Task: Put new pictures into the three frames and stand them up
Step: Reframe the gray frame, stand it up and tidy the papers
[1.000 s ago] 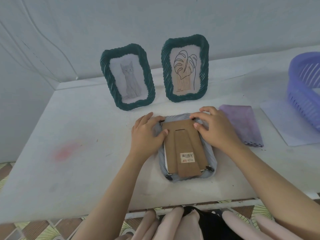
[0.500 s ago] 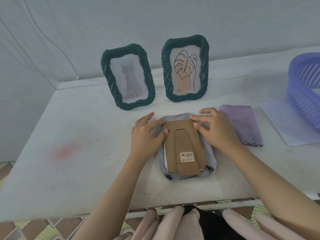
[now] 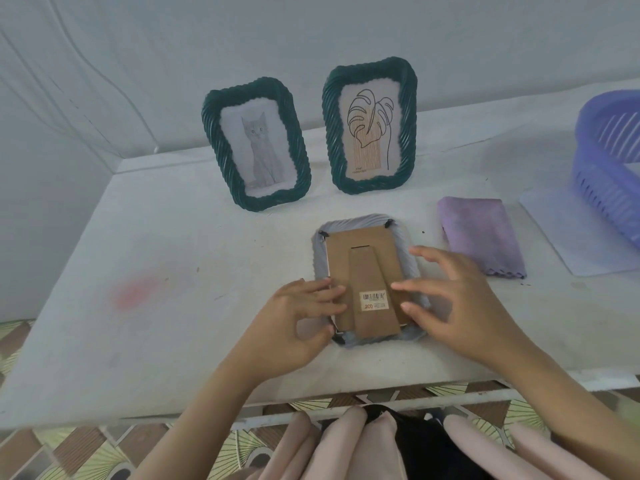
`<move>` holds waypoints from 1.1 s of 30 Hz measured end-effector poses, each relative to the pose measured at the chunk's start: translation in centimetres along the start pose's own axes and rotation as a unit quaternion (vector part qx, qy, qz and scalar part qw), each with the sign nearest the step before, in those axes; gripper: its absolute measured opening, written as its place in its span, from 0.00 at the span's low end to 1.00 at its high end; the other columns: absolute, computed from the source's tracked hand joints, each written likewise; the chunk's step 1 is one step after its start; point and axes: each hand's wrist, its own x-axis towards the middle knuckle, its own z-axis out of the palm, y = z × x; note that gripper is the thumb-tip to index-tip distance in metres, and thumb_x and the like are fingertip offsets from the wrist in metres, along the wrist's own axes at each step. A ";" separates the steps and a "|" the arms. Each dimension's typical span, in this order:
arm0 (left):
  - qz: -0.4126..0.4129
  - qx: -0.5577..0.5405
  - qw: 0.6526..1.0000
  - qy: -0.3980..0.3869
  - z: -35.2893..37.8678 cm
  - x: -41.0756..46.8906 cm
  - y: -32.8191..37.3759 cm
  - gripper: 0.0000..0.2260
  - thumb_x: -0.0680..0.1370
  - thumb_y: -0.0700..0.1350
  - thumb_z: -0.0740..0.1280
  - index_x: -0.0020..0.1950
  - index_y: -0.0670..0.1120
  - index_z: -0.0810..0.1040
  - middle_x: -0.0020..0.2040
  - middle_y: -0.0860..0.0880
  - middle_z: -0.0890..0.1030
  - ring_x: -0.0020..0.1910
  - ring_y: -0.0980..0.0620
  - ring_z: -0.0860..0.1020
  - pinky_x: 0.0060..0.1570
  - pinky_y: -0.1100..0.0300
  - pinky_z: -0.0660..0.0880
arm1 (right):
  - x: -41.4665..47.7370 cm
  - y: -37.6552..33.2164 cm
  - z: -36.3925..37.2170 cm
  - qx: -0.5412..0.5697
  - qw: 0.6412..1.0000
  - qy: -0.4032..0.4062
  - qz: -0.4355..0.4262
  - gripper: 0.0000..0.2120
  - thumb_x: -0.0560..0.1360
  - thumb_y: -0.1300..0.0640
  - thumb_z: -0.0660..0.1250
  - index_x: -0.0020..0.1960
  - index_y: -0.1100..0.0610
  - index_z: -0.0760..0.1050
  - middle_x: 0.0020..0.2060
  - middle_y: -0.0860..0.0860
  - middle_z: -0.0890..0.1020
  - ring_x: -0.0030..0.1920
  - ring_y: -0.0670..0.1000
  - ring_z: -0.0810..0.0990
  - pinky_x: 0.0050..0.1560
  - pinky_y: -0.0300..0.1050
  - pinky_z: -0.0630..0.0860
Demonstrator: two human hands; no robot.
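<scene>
I can't see the picture: the grey frame (image 3: 367, 220) lies face down just left of the cloth (image 3: 481, 234), its long side running away from me. The right hand (image 3: 460, 306) is spread on its backing (image 3: 360, 244); I can't tell the grip of the left hand (image 3: 301, 318).

One head-worn wide-angle camera is looking forward and down from close above the near edge of the white flat tabletop (image 3: 180, 237), facing the pale wall (image 3: 311, 32) beyond it.

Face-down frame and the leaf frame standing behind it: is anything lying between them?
Nothing. The head view shows only bare table between the face-down frame and the leaf frame.
</scene>
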 end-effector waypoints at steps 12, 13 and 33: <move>0.044 0.119 0.991 -0.045 -0.9 0.6 0.1 0.21 0.67 0.61 0.63 0.55 0.54 0.81 0.61 0.63 0.74 0.66 0.69 0.60 0.68 0.60 0.53 | -1.4 0.1 -0.3 0.002 1.000 -0.008 0.009 0.15 0.66 0.45 0.69 0.53 0.41 0.80 0.66 0.43 0.68 0.67 0.48 0.65 0.66 0.45 0.57; 0.050 0.126 0.990 -0.046 -0.9 0.7 0.2 0.22 0.67 0.62 0.63 0.55 0.53 0.81 0.61 0.60 0.75 0.65 0.70 0.60 0.68 0.60 0.53 | -1.4 0.1 -0.3 0.004 1.000 -0.008 0.011 0.15 0.66 0.45 0.69 0.53 0.41 0.80 0.66 0.43 0.68 0.67 0.48 0.64 0.65 0.45 0.56; 0.107 0.190 0.975 0.039 0.7 0.0 1.0 0.09 0.71 0.50 0.65 0.42 0.48 0.84 0.49 0.53 0.84 0.56 0.59 0.74 0.61 0.61 0.64 | -1.7 0.1 0.5 0.039 0.999 0.005 0.023 0.13 0.69 0.48 0.67 0.53 0.41 0.79 0.66 0.43 0.68 0.66 0.44 0.63 0.64 0.37 0.53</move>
